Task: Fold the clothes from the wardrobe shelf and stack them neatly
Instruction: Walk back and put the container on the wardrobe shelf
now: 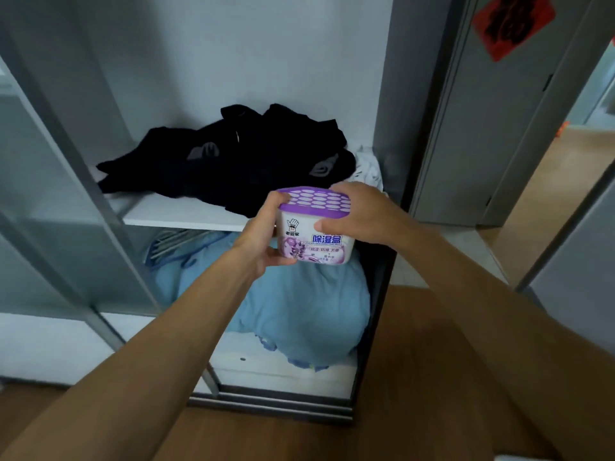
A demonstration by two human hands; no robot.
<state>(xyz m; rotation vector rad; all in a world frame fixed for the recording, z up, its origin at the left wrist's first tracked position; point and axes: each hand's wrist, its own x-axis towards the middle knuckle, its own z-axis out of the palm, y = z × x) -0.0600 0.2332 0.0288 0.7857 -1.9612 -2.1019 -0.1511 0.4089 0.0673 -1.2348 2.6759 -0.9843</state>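
Note:
A heap of dark, unfolded clothes (229, 161) lies on the white wardrobe shelf (173, 212), with a white garment (367, 166) bunched at its right end. In front of the shelf edge I hold a white dehumidifier box (312, 227) with a purple perforated lid. My left hand (263, 241) grips its left side, fingers under the bottom and over the lid's edge. My right hand (361, 211) grips its right side, thumb on the front.
Below the shelf a light blue quilt (299, 301) fills the lower compartment beside some hangers (173, 242). A sliding glass door (50, 201) stands at the left. A grey room door (482, 128) with a red paper decoration (514, 24) is at the right. The floor is wood.

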